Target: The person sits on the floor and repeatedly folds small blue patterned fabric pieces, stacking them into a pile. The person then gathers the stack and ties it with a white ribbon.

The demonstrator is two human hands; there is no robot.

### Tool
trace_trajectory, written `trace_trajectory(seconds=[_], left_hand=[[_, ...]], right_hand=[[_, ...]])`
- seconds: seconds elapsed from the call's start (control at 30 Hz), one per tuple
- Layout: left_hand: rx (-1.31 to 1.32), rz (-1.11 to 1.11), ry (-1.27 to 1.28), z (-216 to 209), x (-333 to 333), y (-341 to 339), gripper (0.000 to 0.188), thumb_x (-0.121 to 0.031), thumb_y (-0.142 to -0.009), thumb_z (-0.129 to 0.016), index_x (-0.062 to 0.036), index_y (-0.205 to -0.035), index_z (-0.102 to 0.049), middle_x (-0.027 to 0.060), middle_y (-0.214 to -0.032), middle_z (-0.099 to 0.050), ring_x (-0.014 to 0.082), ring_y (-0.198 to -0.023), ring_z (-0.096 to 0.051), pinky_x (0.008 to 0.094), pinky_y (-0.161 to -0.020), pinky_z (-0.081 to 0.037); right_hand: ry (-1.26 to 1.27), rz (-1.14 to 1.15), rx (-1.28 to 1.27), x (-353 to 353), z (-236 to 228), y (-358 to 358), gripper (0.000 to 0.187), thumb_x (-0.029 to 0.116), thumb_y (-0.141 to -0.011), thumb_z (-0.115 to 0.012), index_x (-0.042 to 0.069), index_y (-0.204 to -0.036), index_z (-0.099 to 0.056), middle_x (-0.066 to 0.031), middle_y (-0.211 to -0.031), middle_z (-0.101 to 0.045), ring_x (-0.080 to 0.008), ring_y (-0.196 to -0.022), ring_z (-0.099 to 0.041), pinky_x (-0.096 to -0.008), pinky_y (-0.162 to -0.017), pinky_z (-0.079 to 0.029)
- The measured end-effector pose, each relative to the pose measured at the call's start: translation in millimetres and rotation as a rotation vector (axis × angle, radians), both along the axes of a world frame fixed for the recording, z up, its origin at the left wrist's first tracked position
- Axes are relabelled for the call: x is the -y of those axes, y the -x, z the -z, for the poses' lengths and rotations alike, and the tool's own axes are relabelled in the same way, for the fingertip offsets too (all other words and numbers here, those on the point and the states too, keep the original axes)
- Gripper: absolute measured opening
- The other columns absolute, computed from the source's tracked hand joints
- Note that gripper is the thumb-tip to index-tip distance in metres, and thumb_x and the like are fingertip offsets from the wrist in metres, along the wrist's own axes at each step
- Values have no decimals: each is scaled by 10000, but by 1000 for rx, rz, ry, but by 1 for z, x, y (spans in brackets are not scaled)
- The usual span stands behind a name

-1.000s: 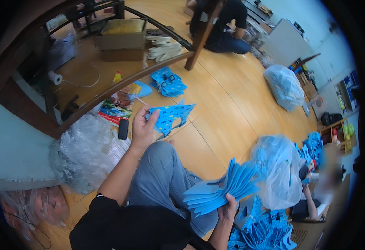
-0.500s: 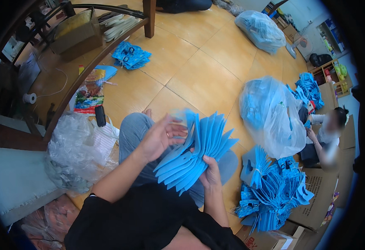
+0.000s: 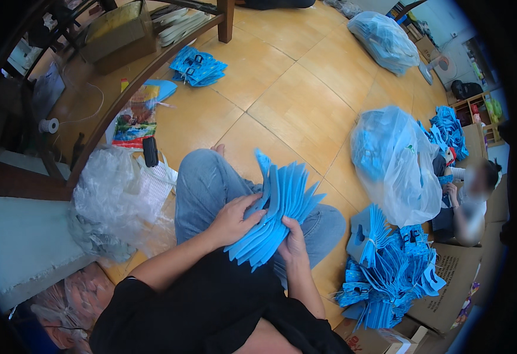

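Observation:
Over my lap I hold a fanned bundle of flat blue foam pieces, gathered narrow in the middle and spread at both ends. My right hand grips it from the right, thumb on top and the other fingers hidden beneath. From the left, my left hand is closed on the nearest pieces of the same bundle, with its thumb against their face. What ties the middle, if anything, is hidden by the pieces and my fingers.
To my right lies a heap of blue foam bundles, with a clear plastic bag of blue pieces behind it. Another person sits at far right. Left are crumpled plastic, a black pouch and a wooden frame.
My left hand has come down and right, from beside the bundle with fingers spread, to closing on its near left side. The right hand keeps its hold. The view has shifted slightly.

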State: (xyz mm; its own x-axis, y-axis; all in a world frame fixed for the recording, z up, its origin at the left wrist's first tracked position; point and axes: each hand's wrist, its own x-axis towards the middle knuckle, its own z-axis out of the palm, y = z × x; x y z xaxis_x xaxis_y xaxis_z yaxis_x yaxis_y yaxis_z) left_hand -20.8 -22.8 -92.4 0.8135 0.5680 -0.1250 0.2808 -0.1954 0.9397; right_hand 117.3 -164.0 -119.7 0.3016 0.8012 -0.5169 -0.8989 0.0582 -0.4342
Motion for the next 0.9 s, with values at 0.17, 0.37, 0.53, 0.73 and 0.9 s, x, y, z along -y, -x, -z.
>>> trace_trajectory(seconds=[0.17, 0.37, 0.53, 0.73, 0.9], left_hand=[[95, 47, 47, -22, 8, 1, 497, -330, -935, -581, 19, -1285, -532, 226, -1158, -603, 366, -1057, -603, 412, -926, -468], [-89, 127, 36, -16, 21, 4, 465, -346, -1005, -432, 35, -1245, -548, 232, -1234, -541, 387, -1178, -506, 409, -1008, -394], [-31, 132, 326, -10, 13, 3, 509, -372, -1039, -332, 22, -1319, -492, 214, -1290, -523, 333, -1245, -455, 396, -1049, -345], [151, -257, 475, -8, 31, 1, 537, -375, -1043, -352, 32, -1385, -423, 233, -1326, -536, 352, -1248, -513, 394, -1037, -387], [88, -63, 469, 2, 34, -1, 562, -415, -1042, -299, -44, -1462, -343, 202, -1448, -425, 329, -1354, -388, 398, -1112, -284]], right_hand=[[-9, 30, 141, 10, -17, -11, 542, 121, -825, -677, -32, -1300, -468, -158, -1202, -612, -277, -1076, -621, -425, -979, -494], [-10, -153, 246, 29, -19, -13, 749, 182, -778, -787, -2, -1392, -398, -127, -1346, -530, -278, -1242, -512, -443, -1063, -400], [-111, -248, 254, 35, -21, -20, 865, 266, -718, -850, 1, -1401, -389, -119, -1373, -506, -292, -1262, -493, -459, -1063, -397], [-10, -338, 396, 28, -21, -22, 929, 324, -692, -871, 2, -1409, -374, -128, -1372, -500, -288, -1261, -492, -456, -1046, -416], [-7, -301, 331, 32, -10, -28, 901, 331, -727, -846, 20, -1422, -365, -124, -1372, -507, -306, -1253, -500, -478, -1049, -417]])
